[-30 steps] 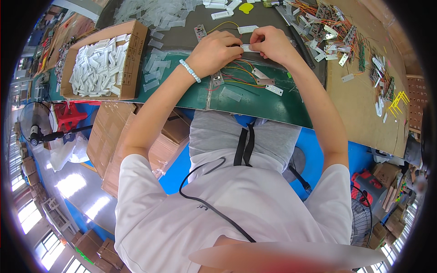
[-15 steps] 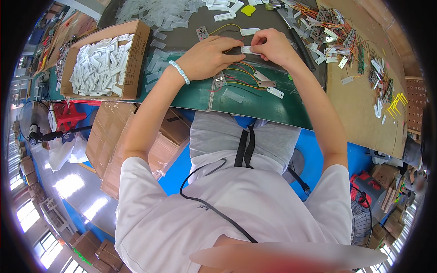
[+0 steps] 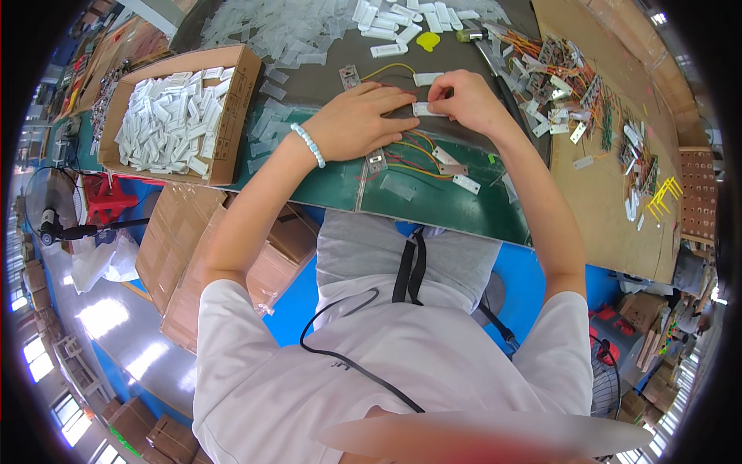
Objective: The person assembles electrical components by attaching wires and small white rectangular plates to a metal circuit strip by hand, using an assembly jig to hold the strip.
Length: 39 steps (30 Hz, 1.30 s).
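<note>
Fan (image 3: 51,226) stands far left of our hands, behind a carton (image 3: 239,116) of white plastic cases (image 3: 170,127). On the green-and-grey workbench (image 3: 444,213) our left hand (image 3: 352,124) spreads thumb from forefinger; between our hands lies a white plate (image 3: 423,110), its end pinched by our right (image 3: 468,100). Rightward, wired metal parts (image 3: 560,85) heap over cardboard sheeting (image 3: 618,240). Since a second ago, our left fingers have parted.
</note>
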Motion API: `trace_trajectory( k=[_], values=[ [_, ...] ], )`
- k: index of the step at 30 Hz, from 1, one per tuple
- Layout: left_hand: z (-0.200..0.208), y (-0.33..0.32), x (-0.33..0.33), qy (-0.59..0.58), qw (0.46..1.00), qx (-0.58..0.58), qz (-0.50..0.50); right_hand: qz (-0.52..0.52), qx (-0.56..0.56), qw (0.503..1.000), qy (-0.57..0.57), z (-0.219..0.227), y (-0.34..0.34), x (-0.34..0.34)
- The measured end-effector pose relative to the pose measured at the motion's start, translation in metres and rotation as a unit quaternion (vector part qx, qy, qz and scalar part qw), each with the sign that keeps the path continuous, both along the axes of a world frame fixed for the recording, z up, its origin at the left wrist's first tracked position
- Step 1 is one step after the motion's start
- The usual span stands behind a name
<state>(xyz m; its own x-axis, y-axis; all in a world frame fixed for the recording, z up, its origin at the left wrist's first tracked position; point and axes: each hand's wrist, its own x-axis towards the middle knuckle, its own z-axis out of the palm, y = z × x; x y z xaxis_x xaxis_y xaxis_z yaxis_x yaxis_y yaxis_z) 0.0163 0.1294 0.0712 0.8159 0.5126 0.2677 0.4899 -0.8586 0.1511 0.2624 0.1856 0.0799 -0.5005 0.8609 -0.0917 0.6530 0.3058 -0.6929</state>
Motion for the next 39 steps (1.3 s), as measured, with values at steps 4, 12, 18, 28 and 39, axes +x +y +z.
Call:
trace_trajectory(
  k=[4, 12, 18, 28, 39],
  values=[
    [0.001, -0.008, -0.005, 0.008, 1.000, 0.010, 0.018, 0.037, 0.007, 0.999, -0.027, 0.015, 0.036, -0.007],
    [-0.006, -0.019, 0.002, -0.026, 0.998, -0.017, 0.049, -0.124, 0.190, 0.962, -0.154, -0.006, 0.213, -0.008],
    [0.000, -0.012, 0.000, -0.009, 0.999, -0.008, 0.053, -0.150, 0.008, 0.987, 0.056, -0.018, 0.246, -0.005],
    [-0.009, -0.010, -0.002, 0.009, 0.999, 0.002, 0.050, -0.064, -0.044, 0.962, 0.264, 0.038, 0.069, 0.006],
    [-0.009, -0.005, 0.000, 0.011, 0.999, 0.044, 0.030, -0.035, 0.016, 0.997, 0.062, -0.002, -0.042, 0.015]
  ],
)
